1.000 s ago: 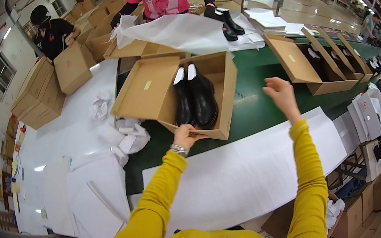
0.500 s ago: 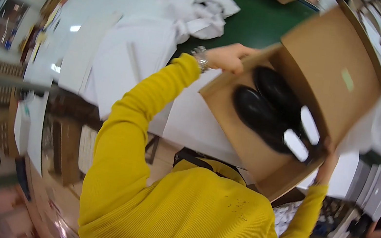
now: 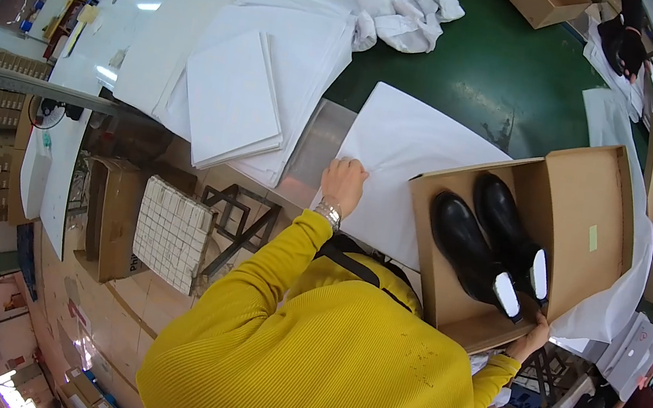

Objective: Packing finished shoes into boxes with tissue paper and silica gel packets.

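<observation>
A pair of black ankle boots (image 3: 469, 247) with white pieces at their tops lies side by side in an open brown cardboard shoebox (image 3: 446, 308). Its lid (image 3: 588, 205) is folded back to the right. My right hand (image 3: 530, 339) grips the near right corner of this box, thumb up at the rim. To the left of the box, my left hand (image 3: 344, 184), with a metal-banded watch at the wrist, has its fingers bent over the left edge of a white paper sheet (image 3: 411, 145). Creases run in the sheet near those fingers. The box covers the sheet's right part.
A stack of white paper (image 3: 234, 97) lies to the left on the table. Crumpled white paper (image 3: 414, 16) sits on the green surface (image 3: 467, 81) beyond. Another brown box (image 3: 540, 1) stands at the far edge. A person's dark-gloved hand (image 3: 622, 47) shows at the far right.
My left hand has let go of the box's far left corner and moved down-left to the paper sheet. The box, still in my right hand, has come lower and levelled out.
</observation>
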{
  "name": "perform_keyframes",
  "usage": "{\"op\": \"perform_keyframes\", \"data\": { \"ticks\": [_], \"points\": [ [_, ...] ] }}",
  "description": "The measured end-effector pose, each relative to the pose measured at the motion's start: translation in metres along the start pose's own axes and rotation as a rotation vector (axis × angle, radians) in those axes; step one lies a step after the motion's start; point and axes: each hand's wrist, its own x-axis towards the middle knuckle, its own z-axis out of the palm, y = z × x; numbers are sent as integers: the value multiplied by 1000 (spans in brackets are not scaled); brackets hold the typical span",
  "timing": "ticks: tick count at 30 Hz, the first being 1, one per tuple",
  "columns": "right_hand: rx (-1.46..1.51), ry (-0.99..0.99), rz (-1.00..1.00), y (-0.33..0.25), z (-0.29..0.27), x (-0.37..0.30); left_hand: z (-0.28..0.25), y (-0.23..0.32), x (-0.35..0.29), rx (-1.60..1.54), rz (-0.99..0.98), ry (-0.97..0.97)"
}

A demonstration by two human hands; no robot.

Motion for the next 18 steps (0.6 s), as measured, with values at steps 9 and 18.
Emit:
{"op": "perform_keyframes", "data": {
  "ticks": [9,18],
  "points": [
    [-100,170,-285,16,7,-31,-6,-6,-10,51,209,-30],
    [-561,-342,-1021,-38,204,-276,-1,-36,-33,-149,329,-159]
  ]
}}
